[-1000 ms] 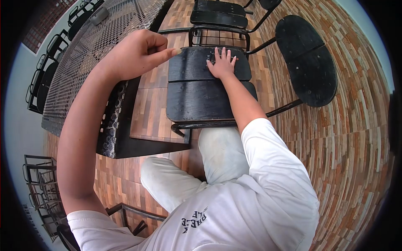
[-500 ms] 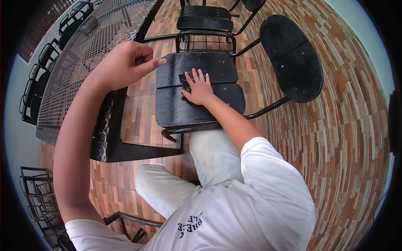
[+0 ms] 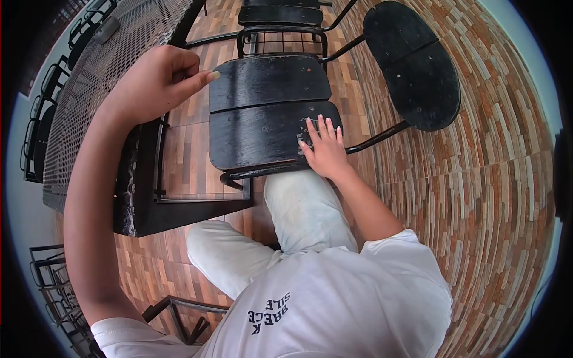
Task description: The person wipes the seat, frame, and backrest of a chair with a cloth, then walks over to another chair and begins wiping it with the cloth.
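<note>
Chair seat: black, slatted seat (image 3: 256,134), directly ahead of the person, just beyond the pale trouser leg (image 3: 304,212).
Boards: two, long side running left to right across the person's front, a narrow gap between them.
Right hand: flat, fingers spread wide, palm down on the near board's right end; the right hand (image 3: 327,153) grasps no edge.
Under the fingers: a ragged dark patch (image 3: 302,141), maybe thin cloth, maybe worn paint; too much covered to say.
Lie of the seat: most of it stretches left of and beyond the right hand, the nearer of the two.
Left hand: raised by the far left corner, fingers curled in, thumb straight; nothing shows in the left hand (image 3: 156,82).
Backrest: oval backrest (image 3: 412,68), right of the seat.
Mesh table: mesh table (image 3: 149,27), left of the seat, beyond the left forearm.
</note>
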`<state>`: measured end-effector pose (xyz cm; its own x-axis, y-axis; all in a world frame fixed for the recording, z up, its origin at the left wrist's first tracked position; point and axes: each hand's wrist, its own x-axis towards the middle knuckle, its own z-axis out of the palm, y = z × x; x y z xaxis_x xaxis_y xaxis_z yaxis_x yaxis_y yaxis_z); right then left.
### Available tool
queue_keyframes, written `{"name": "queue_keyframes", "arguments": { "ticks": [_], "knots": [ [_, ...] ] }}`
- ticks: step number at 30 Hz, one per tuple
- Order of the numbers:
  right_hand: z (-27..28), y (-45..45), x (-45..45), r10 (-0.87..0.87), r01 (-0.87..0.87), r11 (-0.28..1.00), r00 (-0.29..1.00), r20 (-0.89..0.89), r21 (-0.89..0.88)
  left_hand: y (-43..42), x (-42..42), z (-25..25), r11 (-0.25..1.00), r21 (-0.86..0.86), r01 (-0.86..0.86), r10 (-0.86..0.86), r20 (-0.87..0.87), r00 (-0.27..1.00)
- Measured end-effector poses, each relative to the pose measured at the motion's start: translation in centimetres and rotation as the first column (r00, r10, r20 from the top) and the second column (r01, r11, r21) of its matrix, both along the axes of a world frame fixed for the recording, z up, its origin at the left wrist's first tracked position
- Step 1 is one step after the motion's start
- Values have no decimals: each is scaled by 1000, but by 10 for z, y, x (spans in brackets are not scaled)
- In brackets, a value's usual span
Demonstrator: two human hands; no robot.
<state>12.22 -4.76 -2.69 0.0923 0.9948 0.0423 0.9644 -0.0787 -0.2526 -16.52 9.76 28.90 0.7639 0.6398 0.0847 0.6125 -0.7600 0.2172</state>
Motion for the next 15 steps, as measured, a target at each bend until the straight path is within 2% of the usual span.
{"name": "queue_keyframes", "arguments": {
  "ticks": [2, 3, 5, 6, 8, 15],
  "knots": [
    [-1, 31, 10, -111, 112, 993, 994, 20, -45, -1, 0, 0, 1000, -23, -13, 13, 5, 1000],
    [-4, 49, 16, -113, 113, 993, 993, 17, -43, -1, 0, 1, 999, -31, -21, 21, 11, 1000],
    [-14, 90, 25, -275, 278, 959, 960, 51, -55, 0, -1, 0, 999, -33, -16, 17, 17, 1000],
    [-19, 110, 28, -275, 278, 959, 960, 48, -51, 1, -2, 0, 999, -38, -12, 13, 25, 1000],
    [-26, 145, 33, -421, 421, 907, 905, 53, 10, 2, -4, 0, 999, -40, -7, 8, 31, 999],
    [-11, 202, 54, -418, 417, 908, 908, -28, -25, 7, -9, -1, 993, -115, 20, -7, 108, 994]
  ]
}}
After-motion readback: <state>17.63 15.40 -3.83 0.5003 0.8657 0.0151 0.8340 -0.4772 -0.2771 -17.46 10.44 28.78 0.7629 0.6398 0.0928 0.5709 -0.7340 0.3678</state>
